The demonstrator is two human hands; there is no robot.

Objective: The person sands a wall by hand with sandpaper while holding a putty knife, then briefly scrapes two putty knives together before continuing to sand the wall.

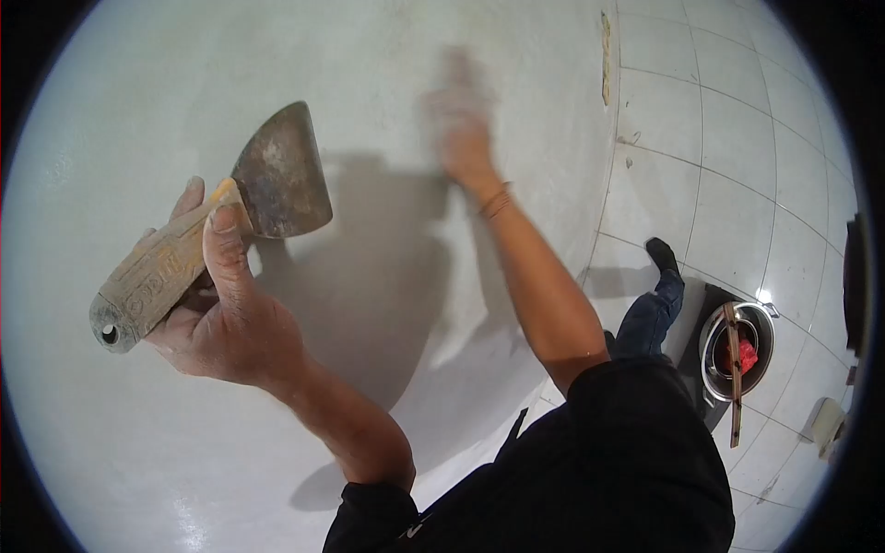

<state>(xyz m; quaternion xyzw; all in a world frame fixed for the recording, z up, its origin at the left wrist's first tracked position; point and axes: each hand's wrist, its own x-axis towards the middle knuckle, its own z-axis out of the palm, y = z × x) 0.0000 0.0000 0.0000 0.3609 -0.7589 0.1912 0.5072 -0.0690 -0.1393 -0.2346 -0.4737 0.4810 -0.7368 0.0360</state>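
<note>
My left hand [230,323] is wrapped round the worn handle of a putty knife [286,175], whose wide, stained metal blade points up and to the right. The knife is held in front of a pale, smooth wall [369,92]. My right hand [458,115] is raised at the wall, upper centre, and smeared by motion; its fingers and anything in them cannot be made out. A thin band circles the right wrist.
White floor tiles [737,129] run along the right, below the wall's edge. A metal pot [710,359] with a stick across it and something red [745,357] inside stands near my foot [661,256]. A pale block [828,426] lies at lower right.
</note>
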